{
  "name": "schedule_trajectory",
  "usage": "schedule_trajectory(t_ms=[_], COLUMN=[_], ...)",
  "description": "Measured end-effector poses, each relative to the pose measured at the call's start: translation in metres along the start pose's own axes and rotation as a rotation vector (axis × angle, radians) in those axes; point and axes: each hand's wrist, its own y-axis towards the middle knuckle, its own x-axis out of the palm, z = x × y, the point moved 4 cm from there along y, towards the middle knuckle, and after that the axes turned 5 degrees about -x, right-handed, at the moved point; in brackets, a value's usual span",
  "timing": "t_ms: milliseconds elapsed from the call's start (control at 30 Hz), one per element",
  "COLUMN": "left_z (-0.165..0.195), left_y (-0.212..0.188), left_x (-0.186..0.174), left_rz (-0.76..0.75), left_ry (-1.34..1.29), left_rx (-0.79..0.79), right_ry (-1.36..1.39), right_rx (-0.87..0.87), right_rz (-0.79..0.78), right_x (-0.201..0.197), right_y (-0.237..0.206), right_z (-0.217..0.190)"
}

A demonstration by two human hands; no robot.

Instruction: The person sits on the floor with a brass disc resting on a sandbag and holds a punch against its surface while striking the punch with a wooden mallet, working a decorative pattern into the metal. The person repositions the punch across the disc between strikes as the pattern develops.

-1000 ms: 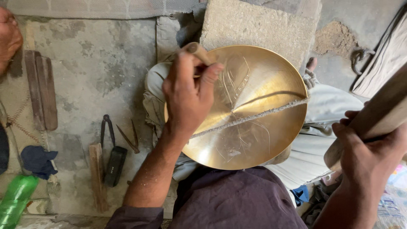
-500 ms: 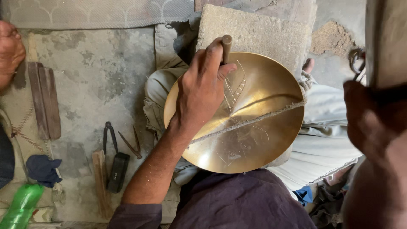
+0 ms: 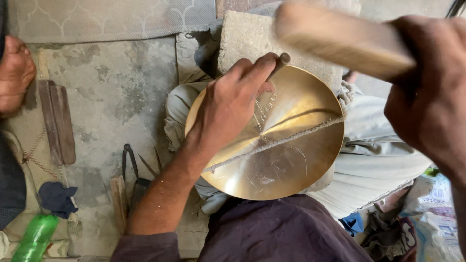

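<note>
Brass dish (image 3: pixel 286 145) rests on the lap; left hand (image 3: pixel 233 104) pinches a punch (image 3: pixel 279 63) upright on it, right hand (image 3: pixel 429 104) fist-closed round raised wooden mallet (image 3: pixel 340 41) — a square strike onto the punch head seems best.

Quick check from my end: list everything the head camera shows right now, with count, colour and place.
Brass dish: one, golden, on the person's lap, a string across it.
String: one, pale, diagonal over the dish.
Punch tool: one, dark, upright at the dish's far rim.
Wooden mallet: one, tan, blurred, top right.
Stone block: one, grey, behind the dish.
Wooden slats: two, brown, floor left.
Pliers: one, dark, floor.
Plastic bottle: one, green, bottom left.
Blue cloth: one, floor left.
Another person's foot: one, left edge.
Left hand: grips the punch tool.
Right hand: holds the mallet.
</note>
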Motion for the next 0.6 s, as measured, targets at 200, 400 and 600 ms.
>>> schedule_trajectory(t_ms=[200,400,600], left_z=[0.008,0.018,0.021], left_y=[0.018,0.031,0.034], left_x=[-0.005,0.006,0.006], left_rz=[-0.221,-0.393,-0.585], left_ry=[0.085,0.287,0.303], left_rx=[0.286,0.463,0.438], right_ry=[-0.029,0.034,-0.02], right_rx=[0.274,0.433,0.569], right_rz=[0.06,0.177,0.012], right_x=[0.034,0.068,0.069], right_y=[-0.073,-0.13,-0.141], right_z=[0.0,-0.036,-0.047])
